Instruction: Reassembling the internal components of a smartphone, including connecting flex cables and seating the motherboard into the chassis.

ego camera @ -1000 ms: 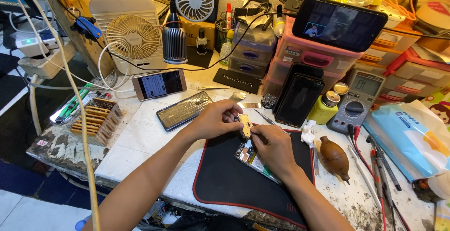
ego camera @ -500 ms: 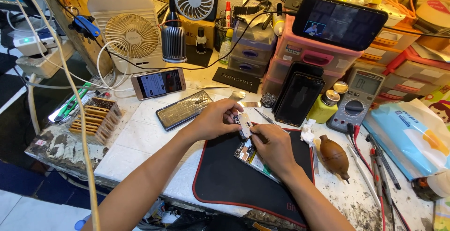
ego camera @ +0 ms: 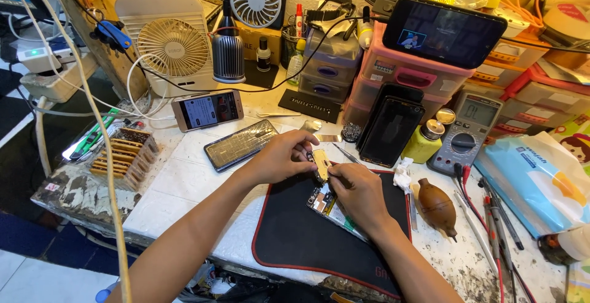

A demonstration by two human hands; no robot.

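Black rubber mat (ego camera: 295, 241) cushioned the opened phone (ego camera: 332, 208) on the table (ego camera: 184, 180). Left hand (ego camera: 279, 157) pinched a small yellowish part (ego camera: 321, 163) above it — right hand (ego camera: 356, 195) gripped the same piece, steadying it.

Over a black mat (ego camera: 295, 241) on the cluttered bench (ego camera: 178, 180), the left hand (ego camera: 279, 155) pinches a small yellowish part (ego camera: 321, 164) while the right hand (ego camera: 359, 195) presses down on an opened phone (ego camera: 329, 208). A brown rubber blower (ego camera: 437, 204) lies just beside the mat, a multimeter (ego camera: 470, 131) behind it.
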